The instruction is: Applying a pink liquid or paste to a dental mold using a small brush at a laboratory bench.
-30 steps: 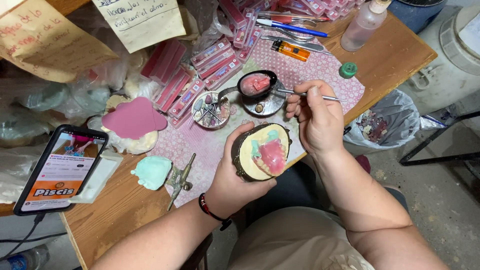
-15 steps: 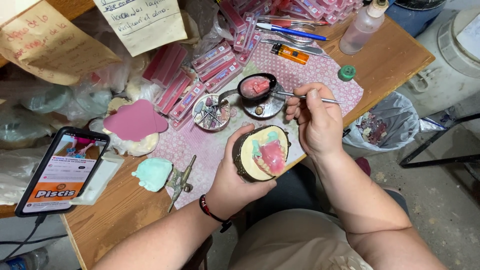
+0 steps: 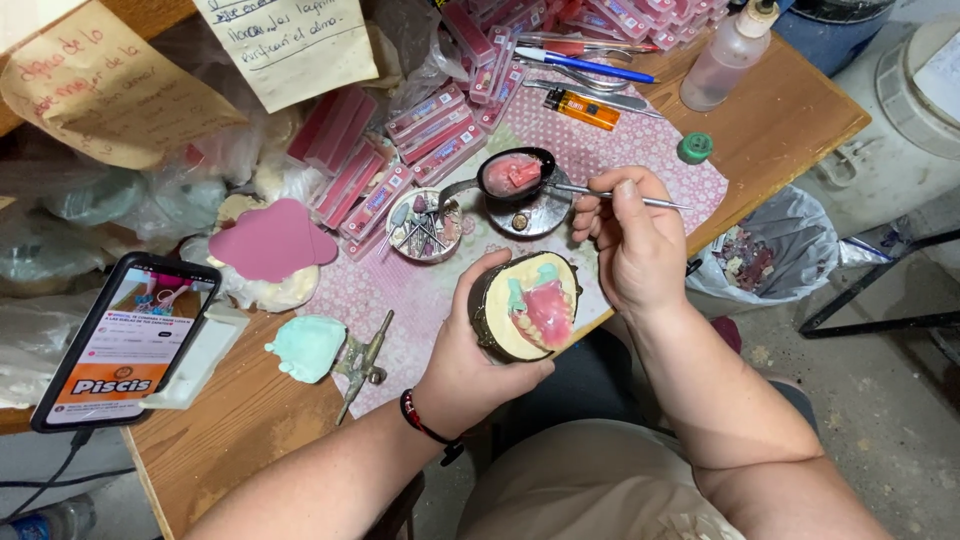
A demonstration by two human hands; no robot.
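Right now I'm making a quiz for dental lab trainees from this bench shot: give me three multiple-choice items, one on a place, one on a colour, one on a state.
1. Where does the tip of the metal instrument reach?
A. the black ladle
B. the phone
C. the clear bottle

2. What colour is the small cap on the wooden table?
A. yellow
B. green
C. white

3. How is the round mould with the pink denture base held?
A. lying flat on the mat
B. gripped in the left hand
C. hanging from a hook

Answers:
1 A: its tip meets the black ladle of pink wax.
2 B: it shows green beside the patterned mat.
3 B: the left hand cups it clear of the table, while the right hand holds the instrument.
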